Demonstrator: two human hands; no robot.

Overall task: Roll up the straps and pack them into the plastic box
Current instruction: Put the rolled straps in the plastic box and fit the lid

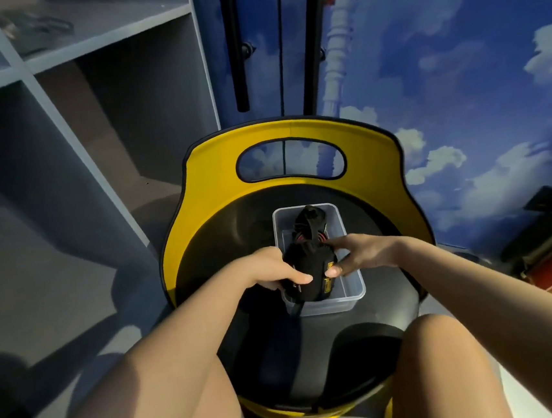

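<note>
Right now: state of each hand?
Left hand: closed, gripping the rolled black fabric strap over the clear plastic box.
Right hand: fingers curled on the same strap, thumb pressing its yellow label.

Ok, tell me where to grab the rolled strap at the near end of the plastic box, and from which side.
Take the rolled strap across its black body, from above, with one hand on each side, as the left hand and right hand do now. It lies lengthwise, jutting above the plastic box, so its flanks are likely the easiest part to reach.
</note>
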